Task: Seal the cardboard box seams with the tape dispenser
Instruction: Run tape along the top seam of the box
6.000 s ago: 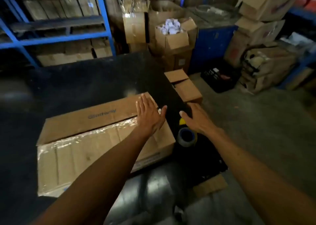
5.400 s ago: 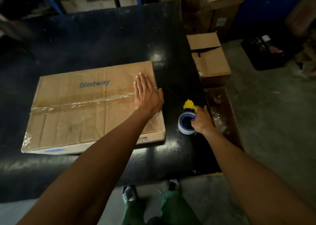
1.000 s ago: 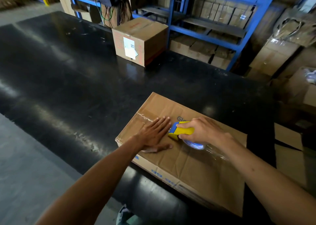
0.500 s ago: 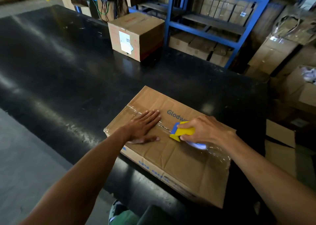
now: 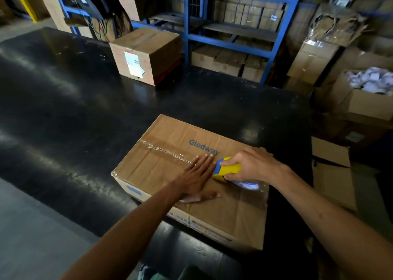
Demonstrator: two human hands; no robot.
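A flat brown cardboard box point(image 5: 170, 148) printed "Glodway" lies on the black table point(image 5: 85, 109), near its front edge. Clear tape runs along its centre seam from the left end. My right hand point(image 5: 253, 165) grips the yellow and blue tape dispenser point(image 5: 226, 169), pressed onto the seam near the box's middle; its tape roll shows under my wrist. My left hand point(image 5: 196, 178) lies flat, fingers spread, on the box top just left of the dispenser, fingertips touching the taped seam.
A taller taped cardboard box point(image 5: 146, 54) stands at the table's far edge. Blue shelving point(image 5: 229, 39) with stacked cartons is behind. An open flat carton point(image 5: 331, 173) sits off the table's right side, with more boxes point(image 5: 361, 96) beyond.
Over six seconds my right hand picked the dispenser off the table and brought it onto the seam. In the last second my left hand slid right along the tape, up against the dispenser.
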